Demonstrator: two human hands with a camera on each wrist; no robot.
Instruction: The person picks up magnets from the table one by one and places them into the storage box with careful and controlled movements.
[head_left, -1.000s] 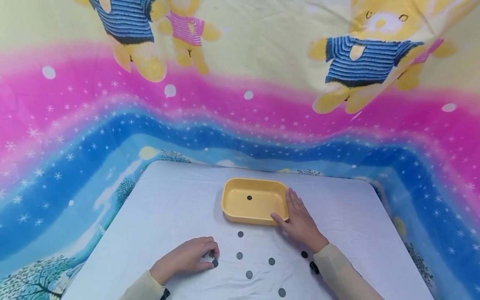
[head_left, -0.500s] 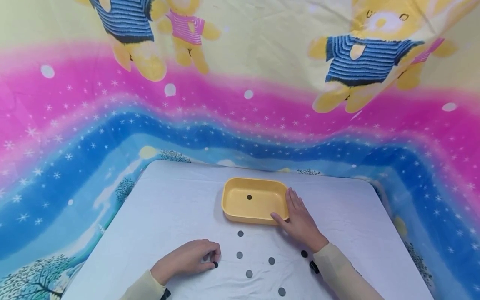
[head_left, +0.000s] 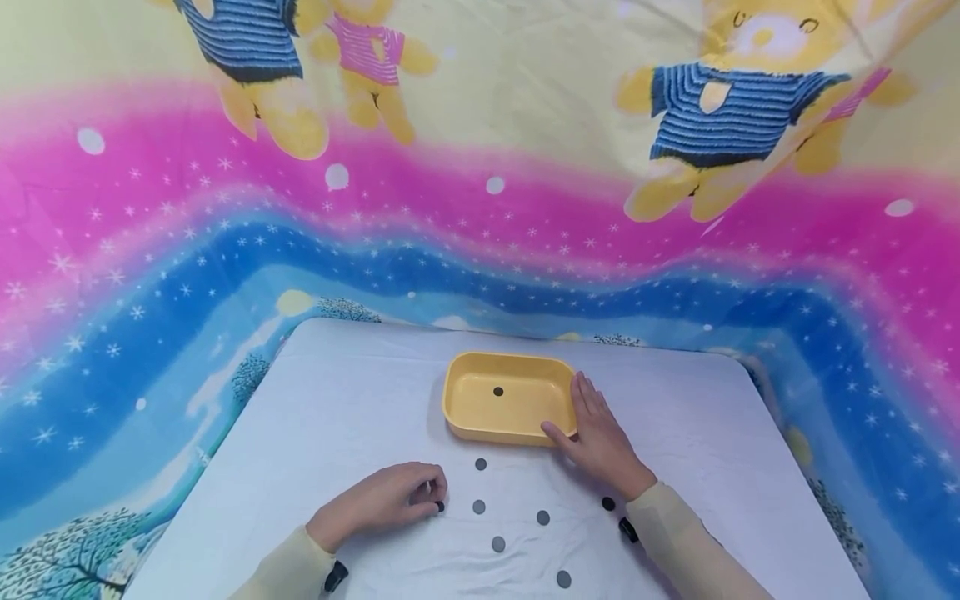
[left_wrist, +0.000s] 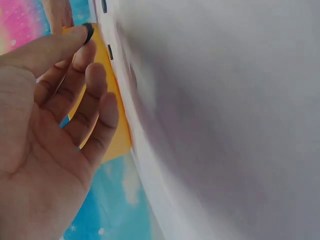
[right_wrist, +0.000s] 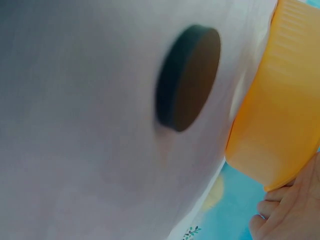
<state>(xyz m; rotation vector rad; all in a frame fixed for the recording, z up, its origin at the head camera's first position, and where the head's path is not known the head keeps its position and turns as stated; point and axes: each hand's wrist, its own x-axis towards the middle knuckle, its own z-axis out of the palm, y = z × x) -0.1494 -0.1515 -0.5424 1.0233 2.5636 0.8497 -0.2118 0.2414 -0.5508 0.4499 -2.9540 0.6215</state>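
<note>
My left hand (head_left: 390, 496) pinches a small round black disc (head_left: 440, 507) between thumb and fingers, just above the white cloth. In the left wrist view the disc (left_wrist: 89, 33) shows edge-on at the thumb tip, and the other fingers are loosely bent. A yellow rectangular box (head_left: 468, 435) stands beyond, with one dark disc (head_left: 498, 392) lying inside. My right hand (head_left: 600, 437) rests against the box's right end, fingers extended along the side and thumb over the near corner. In the right wrist view, the fingers touch the rim of the box (right_wrist: 280, 110).
Several grey discs, such as one (head_left: 481, 464) before the box and another (head_left: 564, 579) nearest me, lie scattered on the cloth-covered table (head_left: 337, 383). A darker disc (head_left: 608, 504) lies by my right wrist. A patterned curtain (head_left: 480, 275) surrounds the far side.
My left hand has taken hold of the disc, lifted it and moved slightly forward and right. The right hand and the box have stayed in place.
</note>
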